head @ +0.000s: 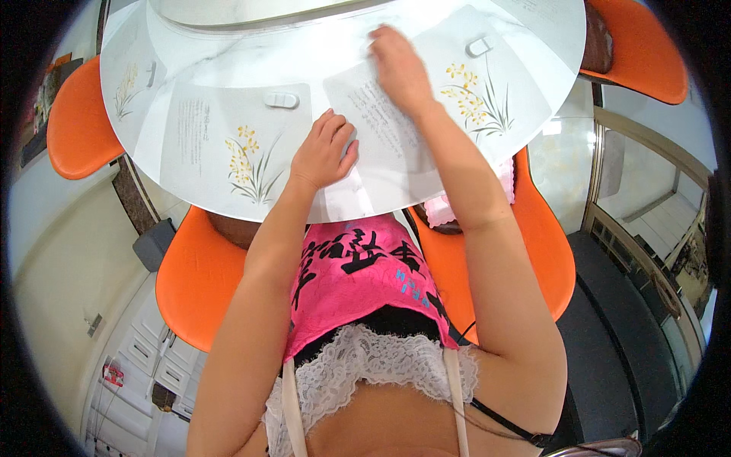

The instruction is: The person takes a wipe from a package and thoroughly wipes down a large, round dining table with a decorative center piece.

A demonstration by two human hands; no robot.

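Note:
My left hand [326, 149] rests palm down at the near edge of a round white marble-patterned table [342, 200], its fingers slightly spread and empty. It lies between two grey placemats, touching the inner edge of the left placemat [211, 160]. My right hand [401, 71], somewhat blurred, is farther in, over the upper left corner of the right placemat [394, 171]. Its fingers are curled, and their undersides are hidden, so I cannot see whether anything is in them. Both mats bear yellow flowers and lines of writing. A small white rest [281, 100] lies on the left mat, and another white rest [478, 47] on the right one.
A raised round turntable [240, 14] covers the table's far side. Another placemat [128, 74] lies at far left. Orange chairs stand around the table, including a left chair [194, 280] and a right chair [548, 257] with a pink cloth [440, 211] on it.

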